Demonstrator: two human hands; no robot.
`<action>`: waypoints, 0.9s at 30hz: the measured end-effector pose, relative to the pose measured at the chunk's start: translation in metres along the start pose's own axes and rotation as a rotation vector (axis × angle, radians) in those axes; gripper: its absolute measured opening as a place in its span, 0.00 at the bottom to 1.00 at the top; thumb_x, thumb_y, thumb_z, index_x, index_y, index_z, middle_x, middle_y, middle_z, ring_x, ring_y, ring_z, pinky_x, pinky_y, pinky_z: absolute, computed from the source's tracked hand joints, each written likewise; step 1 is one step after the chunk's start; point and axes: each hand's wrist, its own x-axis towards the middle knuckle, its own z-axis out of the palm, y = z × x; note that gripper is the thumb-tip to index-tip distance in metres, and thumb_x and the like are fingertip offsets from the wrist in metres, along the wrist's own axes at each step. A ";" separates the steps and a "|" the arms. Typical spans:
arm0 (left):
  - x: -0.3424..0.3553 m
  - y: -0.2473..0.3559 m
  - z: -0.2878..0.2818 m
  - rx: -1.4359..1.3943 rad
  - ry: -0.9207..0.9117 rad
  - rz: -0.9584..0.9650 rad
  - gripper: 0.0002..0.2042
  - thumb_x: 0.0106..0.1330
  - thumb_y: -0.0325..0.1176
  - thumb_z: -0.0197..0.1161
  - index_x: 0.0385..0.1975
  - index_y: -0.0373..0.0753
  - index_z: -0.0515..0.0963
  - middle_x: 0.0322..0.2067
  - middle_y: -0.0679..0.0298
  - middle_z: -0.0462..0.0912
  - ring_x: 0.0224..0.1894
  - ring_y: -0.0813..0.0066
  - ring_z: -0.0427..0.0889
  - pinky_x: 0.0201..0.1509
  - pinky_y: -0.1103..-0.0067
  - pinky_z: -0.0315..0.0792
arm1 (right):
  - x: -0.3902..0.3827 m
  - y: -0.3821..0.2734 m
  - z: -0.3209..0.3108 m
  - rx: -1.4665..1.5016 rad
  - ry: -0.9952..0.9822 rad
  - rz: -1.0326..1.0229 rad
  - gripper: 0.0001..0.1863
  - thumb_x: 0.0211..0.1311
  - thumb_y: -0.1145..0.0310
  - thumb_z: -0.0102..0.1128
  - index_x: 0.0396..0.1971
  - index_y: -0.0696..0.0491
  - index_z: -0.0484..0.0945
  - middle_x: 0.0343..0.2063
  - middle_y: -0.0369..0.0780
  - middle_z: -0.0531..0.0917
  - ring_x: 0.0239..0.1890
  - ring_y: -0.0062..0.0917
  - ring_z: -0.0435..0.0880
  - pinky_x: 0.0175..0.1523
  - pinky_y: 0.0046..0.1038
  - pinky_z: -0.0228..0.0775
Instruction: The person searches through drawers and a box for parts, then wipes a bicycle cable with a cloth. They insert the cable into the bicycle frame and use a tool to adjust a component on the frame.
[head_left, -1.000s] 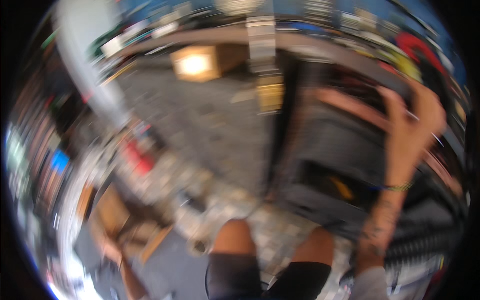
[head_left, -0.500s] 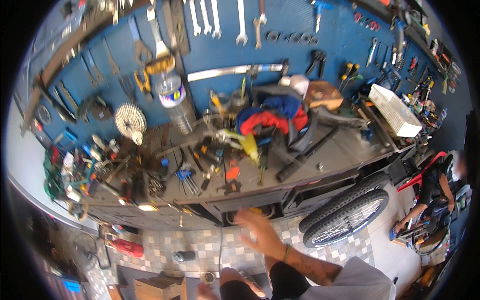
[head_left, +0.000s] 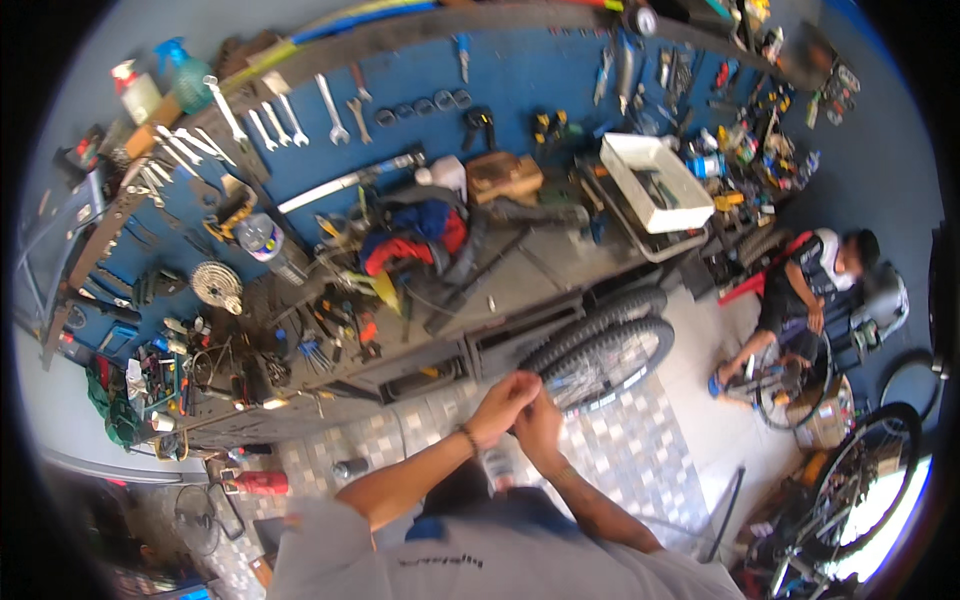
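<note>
My left hand [head_left: 501, 406] and my right hand [head_left: 540, 430] meet in front of my body, fingers closed and pressed together. Whatever lies between them, if anything, is hidden by the fingers. Just beyond the hands, two bicycle wheels with black knobby tyres [head_left: 640, 350] lean against the front of the workbench [head_left: 465, 318]. Neither hand appears to touch the tyres, though the hands overlap the nearer one in the picture.
Tools, a yellow bottle [head_left: 386, 292] and a red and blue cloth bundle [head_left: 415, 238] crowd the bench. A white basket [head_left: 655, 215] stands at its right end. At right, a seated person [head_left: 800, 285] is beside a wheel. A red canister [head_left: 262, 483] lies on the tiled floor.
My view has swung to the right. My right hand, earlier raised alone before the bench with fingers apart, is now closed together with my left, which has come up from the lower edge.
</note>
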 end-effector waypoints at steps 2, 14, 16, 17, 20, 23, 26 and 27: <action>0.035 -0.055 0.008 -0.083 0.087 0.166 0.18 0.77 0.37 0.59 0.62 0.38 0.74 0.50 0.63 0.81 0.53 0.73 0.80 0.60 0.77 0.74 | -0.011 0.049 0.028 -0.107 0.246 -0.028 0.13 0.74 0.70 0.55 0.52 0.62 0.74 0.46 0.51 0.83 0.44 0.35 0.84 0.47 0.34 0.74; 0.224 0.208 -0.182 1.571 0.504 1.013 0.19 0.72 0.35 0.64 0.59 0.34 0.76 0.55 0.48 0.82 0.59 0.46 0.78 0.64 0.62 0.72 | -0.066 0.197 -0.139 -0.218 0.180 0.595 0.09 0.70 0.68 0.61 0.44 0.56 0.82 0.36 0.45 0.88 0.33 0.31 0.89 0.39 0.31 0.80; 0.290 0.216 -0.241 1.823 0.548 0.901 0.28 0.69 0.43 0.67 0.66 0.40 0.71 0.59 0.48 0.78 0.62 0.44 0.76 0.65 0.57 0.71 | -0.136 0.261 -0.163 -0.433 0.096 0.770 0.15 0.67 0.59 0.65 0.46 0.54 0.83 0.36 0.45 0.89 0.36 0.33 0.90 0.42 0.34 0.81; 0.309 0.213 -0.248 1.922 0.585 0.772 0.29 0.68 0.46 0.68 0.66 0.42 0.72 0.60 0.50 0.78 0.61 0.44 0.76 0.62 0.56 0.74 | -0.163 0.266 -0.163 -0.508 0.080 0.873 0.17 0.67 0.56 0.66 0.46 0.54 0.83 0.35 0.45 0.89 0.37 0.33 0.90 0.43 0.35 0.81; 0.337 0.217 -0.271 2.085 0.657 0.534 0.20 0.70 0.46 0.66 0.57 0.45 0.80 0.49 0.53 0.86 0.52 0.52 0.85 0.54 0.62 0.79 | -0.226 0.245 -0.148 -0.302 0.136 1.239 0.18 0.67 0.55 0.64 0.47 0.52 0.84 0.37 0.41 0.89 0.33 0.30 0.90 0.42 0.34 0.82; 0.323 0.220 -0.288 1.854 0.703 0.701 0.16 0.72 0.46 0.63 0.50 0.44 0.84 0.46 0.53 0.88 0.48 0.51 0.87 0.49 0.62 0.80 | -0.328 0.234 -0.146 -0.326 0.050 1.138 0.18 0.64 0.54 0.67 0.47 0.50 0.84 0.34 0.41 0.90 0.31 0.28 0.90 0.38 0.31 0.82; 0.286 0.277 -0.300 1.773 0.848 1.084 0.11 0.71 0.42 0.61 0.43 0.44 0.86 0.41 0.55 0.89 0.42 0.53 0.88 0.45 0.64 0.81 | -0.352 0.204 -0.131 -0.107 0.230 1.524 0.18 0.66 0.53 0.65 0.49 0.47 0.84 0.30 0.42 0.90 0.31 0.28 0.89 0.32 0.34 0.80; 0.282 0.304 -0.300 1.815 0.960 1.230 0.08 0.69 0.37 0.61 0.40 0.45 0.86 0.38 0.57 0.89 0.40 0.54 0.88 0.45 0.64 0.81 | -0.367 0.195 -0.124 -0.094 0.242 1.589 0.19 0.66 0.52 0.65 0.50 0.48 0.84 0.30 0.42 0.90 0.31 0.28 0.89 0.31 0.35 0.80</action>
